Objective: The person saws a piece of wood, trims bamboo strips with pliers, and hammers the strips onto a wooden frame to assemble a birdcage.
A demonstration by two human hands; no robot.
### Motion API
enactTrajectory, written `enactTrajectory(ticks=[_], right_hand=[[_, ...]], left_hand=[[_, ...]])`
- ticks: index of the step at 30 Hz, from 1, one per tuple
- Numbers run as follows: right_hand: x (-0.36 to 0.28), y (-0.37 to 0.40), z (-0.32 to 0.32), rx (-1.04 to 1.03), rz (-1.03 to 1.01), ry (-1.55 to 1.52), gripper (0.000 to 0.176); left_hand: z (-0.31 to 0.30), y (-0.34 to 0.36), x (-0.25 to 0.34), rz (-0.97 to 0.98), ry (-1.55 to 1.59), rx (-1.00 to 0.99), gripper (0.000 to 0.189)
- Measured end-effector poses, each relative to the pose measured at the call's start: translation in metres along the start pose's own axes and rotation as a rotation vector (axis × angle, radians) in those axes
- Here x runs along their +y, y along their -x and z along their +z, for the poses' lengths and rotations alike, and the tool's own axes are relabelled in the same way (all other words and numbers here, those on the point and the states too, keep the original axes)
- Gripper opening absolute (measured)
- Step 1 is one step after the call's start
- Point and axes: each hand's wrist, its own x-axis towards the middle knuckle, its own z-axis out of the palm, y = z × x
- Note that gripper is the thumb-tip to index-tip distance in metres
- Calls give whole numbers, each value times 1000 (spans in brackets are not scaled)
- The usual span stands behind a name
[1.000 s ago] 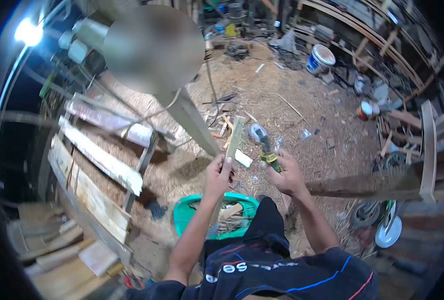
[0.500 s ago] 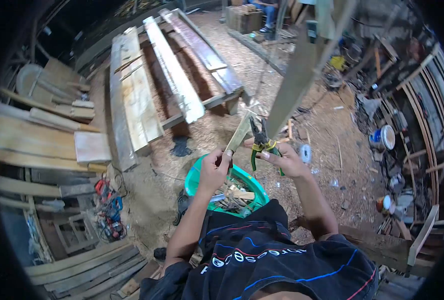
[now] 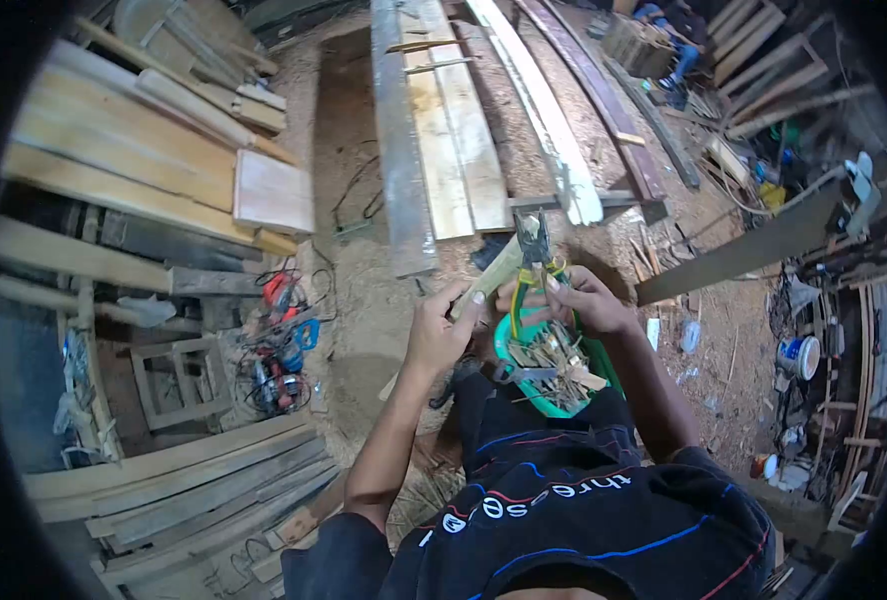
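The pliers, near centre, are grasped in the right hand, fingers hiding part of the handles; their jaws overlap the tip of a stick gripped by the left hand, and whether they touch I cannot tell. At 6 o'clock from the pliers, dark clothes partly cover a tub. At 11, planks are cut off above; at 1, a person is hard to make out.
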Motion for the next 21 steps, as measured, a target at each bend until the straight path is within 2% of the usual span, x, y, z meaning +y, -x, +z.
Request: enactTrajectory(ticks=[1, 4, 7, 8, 11, 12, 15, 16, 19, 20, 21], right_hand=[[-1, -13, 17, -7, 39, -5, 31], [-5, -40, 59, -7, 102, 29, 28], [-27, -63, 95, 58, 153, 335, 25], [-32, -68, 107, 92, 168, 333, 22], [-25, -82, 117, 94, 179, 160, 21], [-31, -87, 122, 16, 158, 163, 21], [-13, -113, 117, 86, -264, 958, 13], [-19, -130, 110, -79, -590, 1284, 5], [-6, -160, 113, 30, -505, 1280, 5], [-7, -175, 124, 20, -681, 1128, 7], [-5, -186, 131, 36, -636, 1091, 8]], left_hand=[[-24, 3, 0, 38, -25, 0, 18], [-76, 14, 5, -51, -3, 1, 18], [-106, 15, 27, -99, -88, 29, 19], [-114, 15, 34, -119, -146, 44, 19], [-135, 10, 29, -1, -214, 78, 20], [-140, 9, 31, 25, -239, 106, 21], [-152, 5, 32, 81, -342, 221, 21], [-157, 0, 32, 90, -397, 270, 22], [-180, -11, 36, 28, -414, 335, 24], [-204, -20, 31, 4, -410, 345, 24], [-217, -24, 25, -25, -400, 339, 25]])
